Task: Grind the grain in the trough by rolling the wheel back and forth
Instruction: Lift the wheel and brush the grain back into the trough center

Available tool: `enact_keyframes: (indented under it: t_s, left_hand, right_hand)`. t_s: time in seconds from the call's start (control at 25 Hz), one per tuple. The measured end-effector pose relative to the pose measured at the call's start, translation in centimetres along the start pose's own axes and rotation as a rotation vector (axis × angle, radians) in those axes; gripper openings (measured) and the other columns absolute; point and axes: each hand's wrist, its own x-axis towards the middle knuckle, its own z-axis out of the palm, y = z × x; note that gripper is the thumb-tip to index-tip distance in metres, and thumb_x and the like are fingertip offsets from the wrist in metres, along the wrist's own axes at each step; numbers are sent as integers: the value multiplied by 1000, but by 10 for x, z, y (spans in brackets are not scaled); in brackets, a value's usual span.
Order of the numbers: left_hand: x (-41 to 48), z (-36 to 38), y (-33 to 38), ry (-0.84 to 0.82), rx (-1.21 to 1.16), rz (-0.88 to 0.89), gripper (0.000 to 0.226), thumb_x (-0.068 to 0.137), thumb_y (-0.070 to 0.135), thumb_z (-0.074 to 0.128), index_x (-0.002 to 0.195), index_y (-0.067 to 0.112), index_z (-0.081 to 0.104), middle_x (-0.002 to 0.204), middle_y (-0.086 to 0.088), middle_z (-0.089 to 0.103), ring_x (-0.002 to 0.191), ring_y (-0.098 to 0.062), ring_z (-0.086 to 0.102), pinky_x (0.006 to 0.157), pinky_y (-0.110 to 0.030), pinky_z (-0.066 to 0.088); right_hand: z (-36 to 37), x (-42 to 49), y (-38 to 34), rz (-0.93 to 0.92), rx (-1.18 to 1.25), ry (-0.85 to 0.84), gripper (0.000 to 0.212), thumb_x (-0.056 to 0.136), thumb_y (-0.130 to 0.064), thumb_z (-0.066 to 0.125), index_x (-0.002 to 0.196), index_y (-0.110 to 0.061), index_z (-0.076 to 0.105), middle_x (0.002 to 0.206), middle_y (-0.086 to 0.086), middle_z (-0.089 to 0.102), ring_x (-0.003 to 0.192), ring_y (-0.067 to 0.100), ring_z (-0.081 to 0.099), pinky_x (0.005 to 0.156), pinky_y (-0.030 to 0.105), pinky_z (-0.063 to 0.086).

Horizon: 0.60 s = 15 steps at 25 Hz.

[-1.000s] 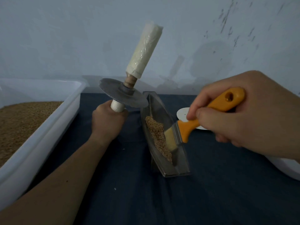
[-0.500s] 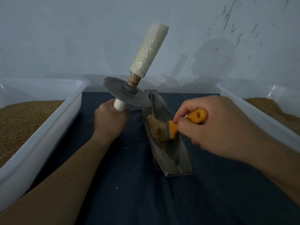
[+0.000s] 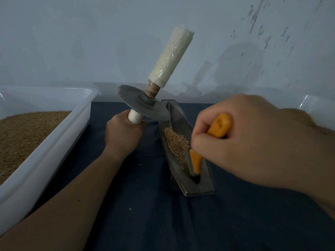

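A narrow metal trough [image 3: 206, 185] lies on the dark cloth, running away from me. A small heap of grain [image 3: 176, 142] sits in its middle. My left hand [image 3: 123, 134] grips the lower white handle of the grinding wheel [image 3: 143, 104], held tilted in the air left of the trough, its long wrapped handle pointing up and right. My right hand [image 3: 253, 144] grips an orange-handled brush [image 3: 196, 163], whose head is down in the near part of the trough beside the grain.
A white tub [image 3: 54, 134] of grain stands along the left. Another white tub [image 3: 319, 109] with grain shows at the right edge behind my right hand. A pale wall rises close behind. Dark blue cloth [image 3: 145, 214] covers the table.
My right hand has moved the brush from the grain heap down toward the near end of the trough, handle now steeper. The grain is gathered more to the middle. The wheel stays held aloft.
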Motion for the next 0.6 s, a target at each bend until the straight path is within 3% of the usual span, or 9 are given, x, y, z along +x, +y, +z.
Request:
enact_keyframes:
  t_s: [0.12,0.28,0.4,0.6]
  left_hand:
    - [-1,-1,-2,-3,-5,19,17,67,47,64,70,30,61,66,10,65,67,-14,64,62,-34,53]
    - [-1,0,0,0,10,28,11,67,47,64,75,41,60,66,10,64,66,-13,63,59,-31,50]
    - [0,0,0,-5,21,43,7,71,42,66,73,40,60,66,10,64,67,-13,62,59,-31,48]
    - [-1,0,0,-16,16,42,8,70,42,66,74,37,60,69,9,65,70,-16,64,65,-38,55]
  right_hand:
    - [15,15,5,51,-13,22,24,83,-39,57,68,-23,67,56,-3,61,49,9,57,45,16,40]
    - [-6,19,4,-8,-19,135,28,77,-42,54,62,-22,67,44,-7,58,41,7,56,39,13,39]
    - [-24,10,-6,-91,37,162,33,66,-45,52,61,-17,69,38,0,48,31,15,47,33,29,46]
    - [0,-1,-16,0,-81,-19,35,73,-48,47,65,-20,67,46,-5,55,42,11,55,38,15,39]
